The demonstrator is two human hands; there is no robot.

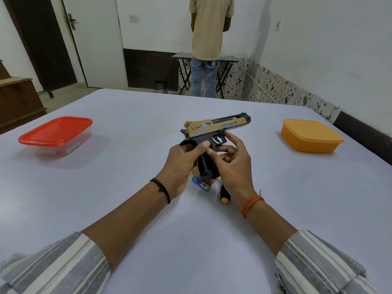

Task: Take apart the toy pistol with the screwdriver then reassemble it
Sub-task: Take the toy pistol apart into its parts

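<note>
Striped grey-and-white sleeves nearest. White desk beneath both hands. Tan-and-black plastic toy pistol held upright above desk: left hand grips its handle, right hand fingers curled at trigger guard. Black-handled yellow-capped screwdriver lies under right wrist, unused. Likely pre-disassembly; next, pick up screwdriver.

Just below the grip, a blue piece and screwdriver crowd the table; red-lidded box and orange box sit well apart on either side.
</note>
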